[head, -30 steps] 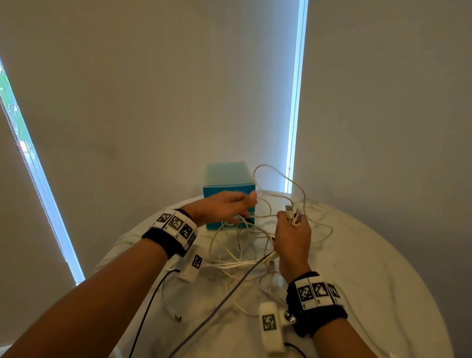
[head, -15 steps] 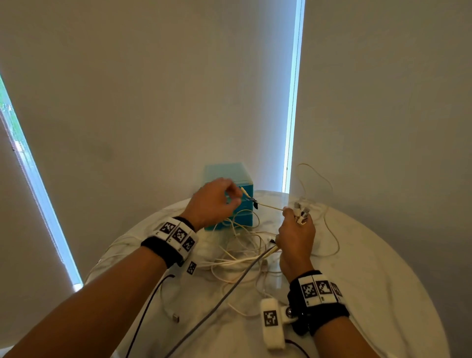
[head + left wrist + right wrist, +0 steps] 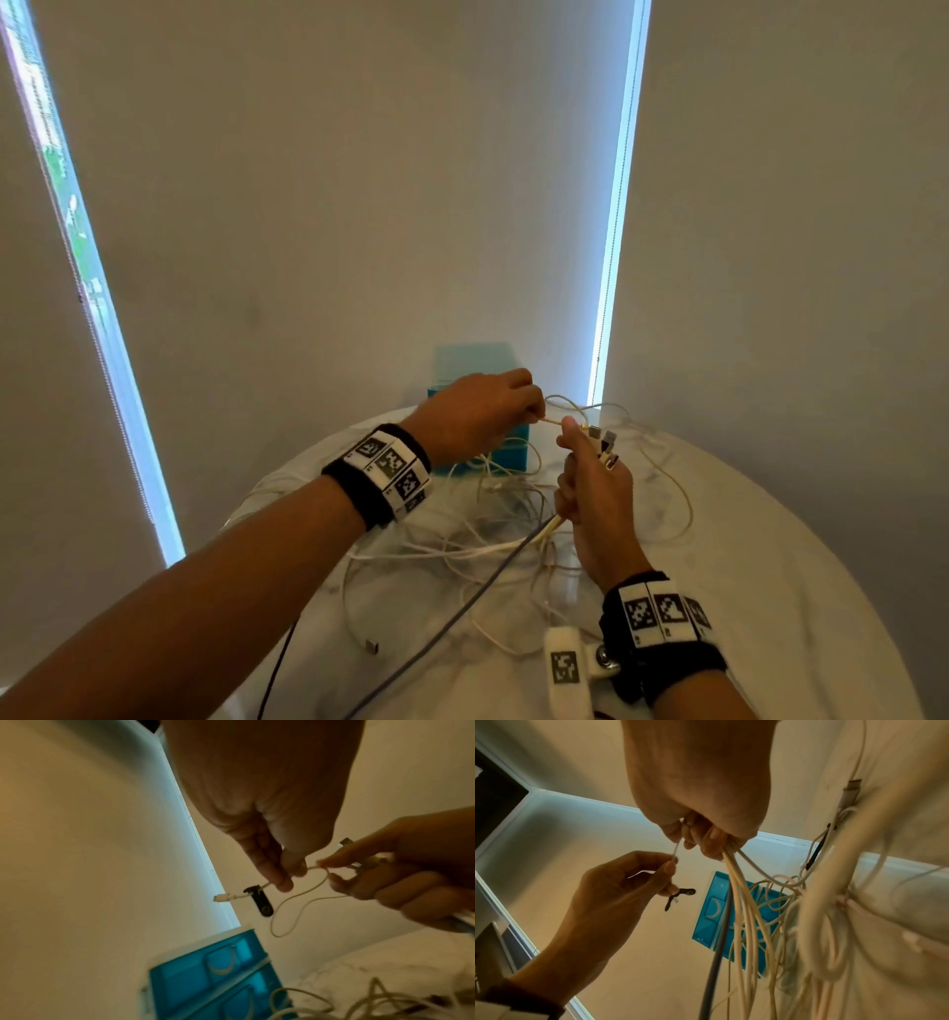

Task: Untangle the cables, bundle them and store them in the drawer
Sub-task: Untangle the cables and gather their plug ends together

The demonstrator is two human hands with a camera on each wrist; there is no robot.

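The left hand (image 3: 480, 413) pinches a thin, limp white cable (image 3: 259, 887) near its plug; the right hand (image 3: 595, 493) grips the gathered cable ends (image 3: 734, 862). Best held near plugs.

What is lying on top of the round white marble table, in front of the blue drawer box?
A tangle of white cables and one grey cable lie on the table. The hands and forearms hide part of it.

Two bare hands seen, left hand (image 3: 480, 411) and right hand (image 3: 595, 493), one small teal plastic drawer unit (image 3: 475, 360), one round white marble table (image 3: 770, 565), one grey cable (image 3: 462, 606), one black cable strap (image 3: 260, 902), several tangled white cables (image 3: 493, 534), number not countable.
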